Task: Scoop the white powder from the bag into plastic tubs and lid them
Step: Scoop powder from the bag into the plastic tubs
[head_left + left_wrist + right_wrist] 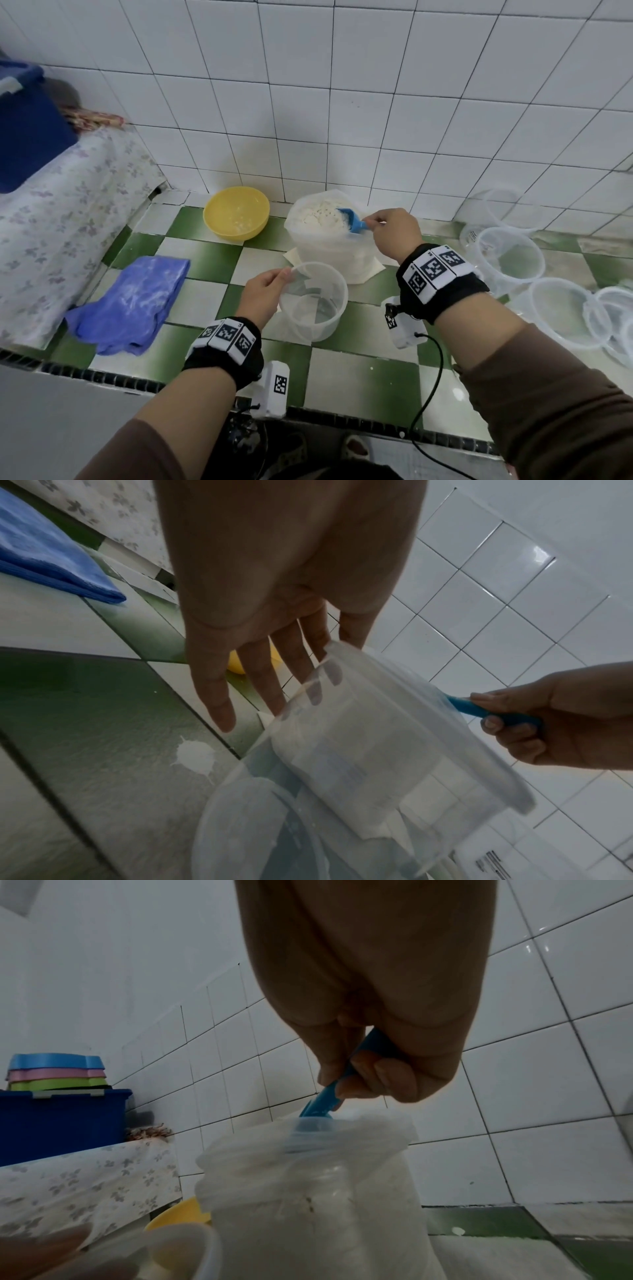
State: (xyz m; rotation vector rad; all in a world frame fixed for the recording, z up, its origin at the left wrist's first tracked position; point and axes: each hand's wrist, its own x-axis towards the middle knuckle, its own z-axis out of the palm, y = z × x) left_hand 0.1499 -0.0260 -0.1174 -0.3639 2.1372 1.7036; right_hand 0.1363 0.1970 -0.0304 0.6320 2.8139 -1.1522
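At centre frame in the head view, the right hand (394, 234) grasps the handle of a blue scoop (352, 221), its bowl sunk in the white powder (320, 216) inside the open plastic bag (329, 250). Just below, the left hand (262, 296) pinches the rim of an empty clear tub (313, 301), seemingly tilted toward the bag. More clear tubs (512, 257) crowd the right edge.

My head camera looked steeply down from above at the counter (359, 373) and tiled wall. The left wrist camera sat low and close, facing along the fingers toward the tub (394, 750). The right one faced the bag (308, 1191). All three caught the bowl (236, 212).
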